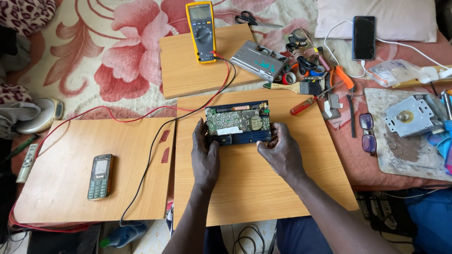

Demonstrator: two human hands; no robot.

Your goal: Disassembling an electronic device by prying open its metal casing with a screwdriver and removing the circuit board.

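Now | left hand and right hand grip flat blue opened radio | smooth wooden board

bare board near the hands; tool clutter crowding the far right

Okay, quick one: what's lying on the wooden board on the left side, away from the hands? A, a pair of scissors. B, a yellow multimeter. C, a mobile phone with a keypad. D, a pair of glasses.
C: a mobile phone with a keypad lies alone on the left wooden board, while both hands hold the opened blue device on the middle board.
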